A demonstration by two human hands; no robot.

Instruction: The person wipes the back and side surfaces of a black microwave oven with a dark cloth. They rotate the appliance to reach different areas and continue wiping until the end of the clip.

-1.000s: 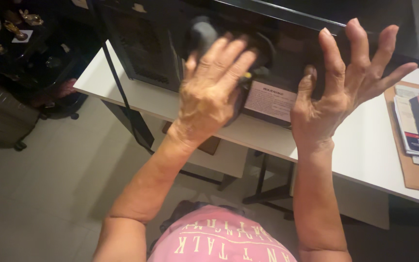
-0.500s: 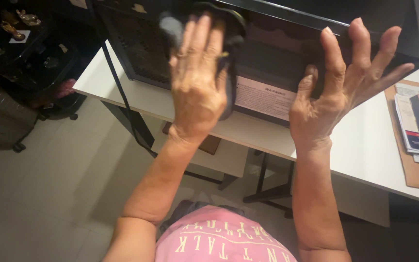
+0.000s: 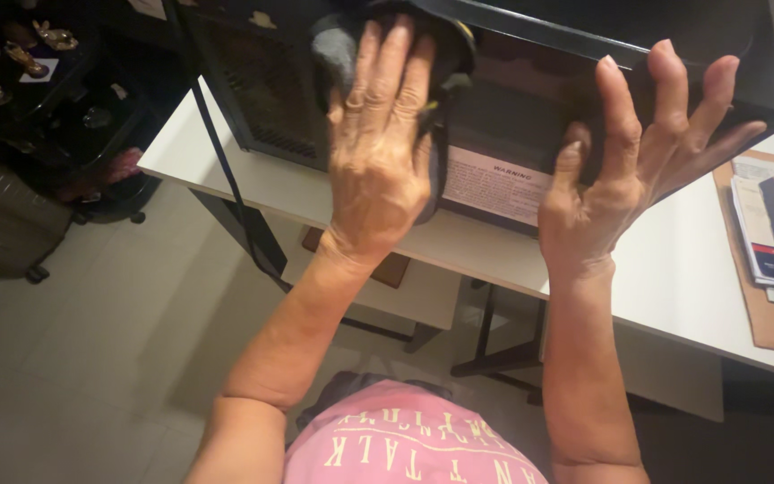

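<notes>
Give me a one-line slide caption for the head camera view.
Left hand presses a dark cloth against a black appliance on a white table; right hand braces it.

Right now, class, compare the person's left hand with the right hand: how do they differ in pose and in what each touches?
The left hand lies flat with its fingers together, pressing a dark cloth against the black appliance; the right hand holds no cloth. The right hand's fingers are spread wide and grip the appliance's corner edge, while the left hand sits further along its side. Both are bare, raised, and touching the same appliance.
</notes>
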